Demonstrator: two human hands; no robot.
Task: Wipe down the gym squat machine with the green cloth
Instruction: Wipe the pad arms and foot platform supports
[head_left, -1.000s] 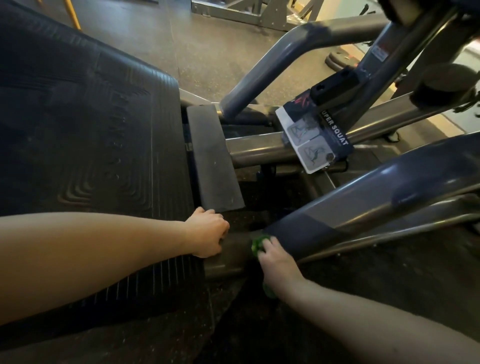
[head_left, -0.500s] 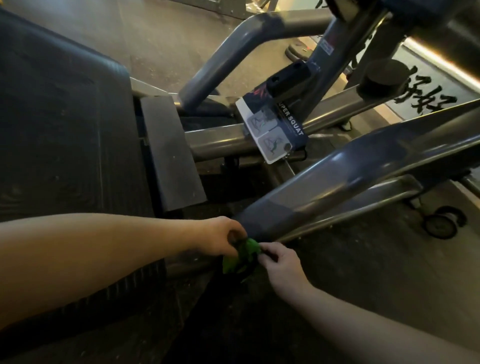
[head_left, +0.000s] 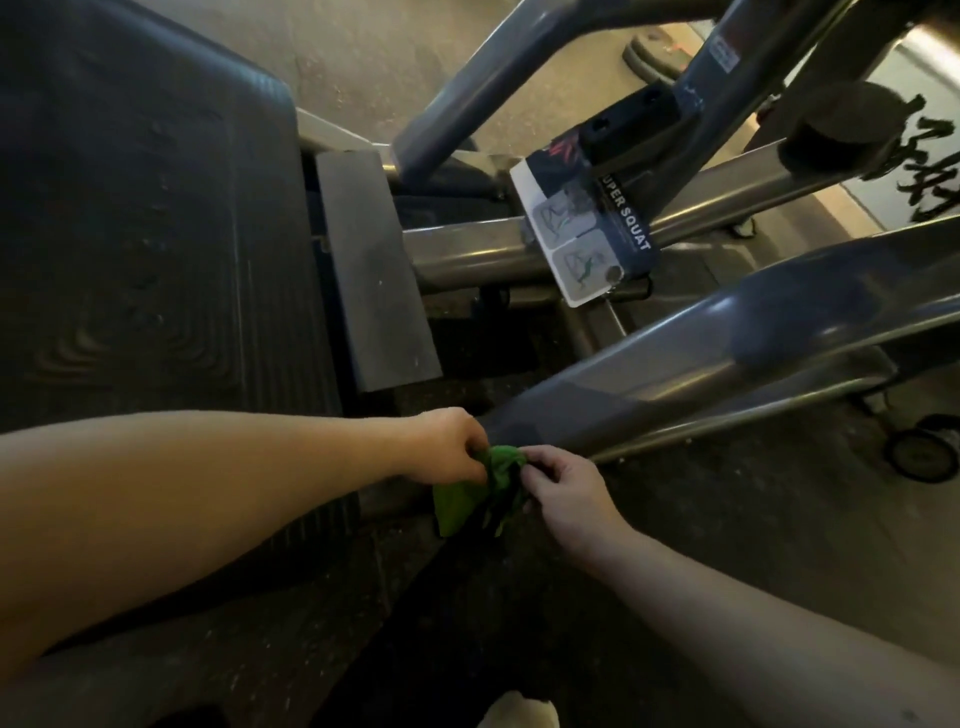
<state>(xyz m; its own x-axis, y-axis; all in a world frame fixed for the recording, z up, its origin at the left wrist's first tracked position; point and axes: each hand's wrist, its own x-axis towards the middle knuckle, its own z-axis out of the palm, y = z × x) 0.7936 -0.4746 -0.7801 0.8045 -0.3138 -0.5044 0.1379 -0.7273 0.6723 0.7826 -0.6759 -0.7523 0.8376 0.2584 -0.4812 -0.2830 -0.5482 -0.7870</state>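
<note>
Here, the left hand (head_left: 447, 447) and the right hand (head_left: 563, 486) are both pinching the green cloth (head_left: 483, 488), fingers curling into its bunched top while the rest is hanging loose between them, just below the low end of a slanted bar (head_left: 727, 353) of the squat machine (head_left: 467, 104). The ribbed footplate (head_left: 156, 234) is lying under the left forearm, a grey pad (head_left: 374, 270) beside it. Farther up, a "SUPER SQUAT" label (head_left: 587, 234) is hanging on a crossbar (head_left: 467, 260), and a small wheel (head_left: 919, 452) is sitting at right.
</note>
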